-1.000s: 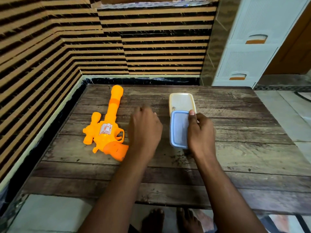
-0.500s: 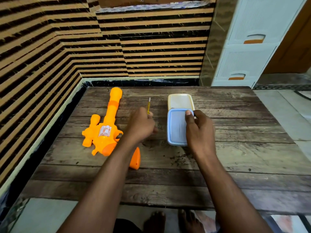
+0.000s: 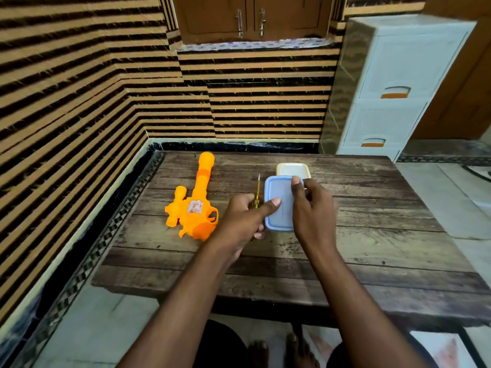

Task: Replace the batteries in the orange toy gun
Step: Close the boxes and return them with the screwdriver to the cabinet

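Toy gun flat on wooden table, barrel toward the wall, grip partly hidden behind left wrist. Left hand curled round a screwdriver, yellow handle in the fist, thin shaft pointing away toward the wall, thumb stretched out onto the near edge of a blue-rimmed lid. Right hand pinching that same lid at its right side, forefinger over the far corner. Just beyond the lid, partly covered by it, a cream-rimmed box. Past the table's far right corner, a white drawer unit; striped wall at left and behind.
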Action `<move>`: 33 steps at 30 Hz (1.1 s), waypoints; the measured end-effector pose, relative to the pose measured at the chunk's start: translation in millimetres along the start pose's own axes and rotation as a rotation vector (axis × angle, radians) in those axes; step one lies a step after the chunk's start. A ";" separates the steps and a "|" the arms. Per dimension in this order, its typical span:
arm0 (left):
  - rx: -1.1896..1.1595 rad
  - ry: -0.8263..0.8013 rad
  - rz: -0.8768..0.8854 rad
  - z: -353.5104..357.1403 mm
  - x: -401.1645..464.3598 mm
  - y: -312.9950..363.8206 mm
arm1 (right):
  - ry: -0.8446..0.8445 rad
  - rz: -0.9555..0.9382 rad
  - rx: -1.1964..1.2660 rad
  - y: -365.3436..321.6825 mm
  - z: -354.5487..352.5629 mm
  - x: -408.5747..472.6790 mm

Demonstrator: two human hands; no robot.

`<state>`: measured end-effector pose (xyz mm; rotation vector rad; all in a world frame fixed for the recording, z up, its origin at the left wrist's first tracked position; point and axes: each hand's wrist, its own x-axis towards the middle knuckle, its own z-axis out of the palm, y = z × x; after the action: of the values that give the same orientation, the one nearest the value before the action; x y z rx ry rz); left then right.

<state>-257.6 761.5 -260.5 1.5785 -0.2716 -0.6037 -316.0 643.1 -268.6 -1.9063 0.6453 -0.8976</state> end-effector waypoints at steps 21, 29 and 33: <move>-0.215 0.228 -0.147 -18.6 142.3 37.0 | -0.277 0.476 -0.251 68.0 18.8 136.2; -0.239 0.158 -0.256 -10.0 107.7 195.7 | -0.106 0.465 0.024 -89.9 -59.7 163.7; -0.167 0.154 -0.296 -0.4 74.1 285.6 | -0.053 0.506 0.084 -184.1 -108.4 185.4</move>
<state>-143.8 691.7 2.6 1.5036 0.1281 -0.7088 -277.4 536.2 -9.5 -1.5786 0.9841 -0.5384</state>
